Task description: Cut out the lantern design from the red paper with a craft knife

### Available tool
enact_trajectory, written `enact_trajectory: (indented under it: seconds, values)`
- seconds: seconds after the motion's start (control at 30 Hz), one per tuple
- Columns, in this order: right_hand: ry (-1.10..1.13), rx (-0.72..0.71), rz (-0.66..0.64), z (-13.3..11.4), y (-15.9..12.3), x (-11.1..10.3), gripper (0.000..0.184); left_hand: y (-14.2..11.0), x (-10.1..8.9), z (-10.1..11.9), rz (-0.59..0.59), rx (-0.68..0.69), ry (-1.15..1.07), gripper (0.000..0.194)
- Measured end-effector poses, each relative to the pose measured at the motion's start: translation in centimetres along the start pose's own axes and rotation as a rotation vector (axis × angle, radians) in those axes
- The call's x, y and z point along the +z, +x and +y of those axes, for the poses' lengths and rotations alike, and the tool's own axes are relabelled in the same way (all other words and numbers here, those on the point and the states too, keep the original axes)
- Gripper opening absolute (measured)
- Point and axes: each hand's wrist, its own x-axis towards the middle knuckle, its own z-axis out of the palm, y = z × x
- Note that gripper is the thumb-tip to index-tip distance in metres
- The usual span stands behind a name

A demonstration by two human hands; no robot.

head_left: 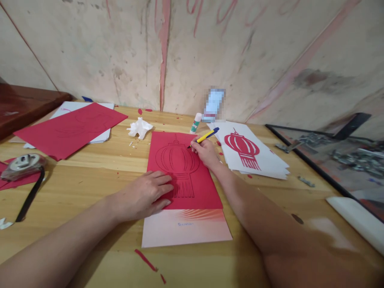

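Note:
A red paper sheet [192, 188] with a drawn lantern outline lies on a pale card [186, 228] in the middle of the wooden table [90, 180]. My left hand [147, 192] lies flat on the sheet's lower left, fingers stretched out. My right hand [205, 154] is closed round a yellow and blue craft knife or pen [205, 137], its tip touching the sheet's upper right edge near the lantern's top.
A stack of white sheets with a red cut-out lantern [243, 148] lies to the right. A glue stick [196, 122] and crumpled tissue [139, 128] stand behind. Red paper on white sheets [72, 128] lies far left, a tape roll [24, 164] at left, a black-framed picture [330, 156] at right.

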Motion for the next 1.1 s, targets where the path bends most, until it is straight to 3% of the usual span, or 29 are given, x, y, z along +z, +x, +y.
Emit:
enact_trajectory:
  seconds: [1.1]
  values:
    - [-0.154,-0.006,-0.073,-0.08,0.01,-0.2,0.016,-0.11,-0.01,-0.08,-0.014,-0.029,-0.048,0.029]
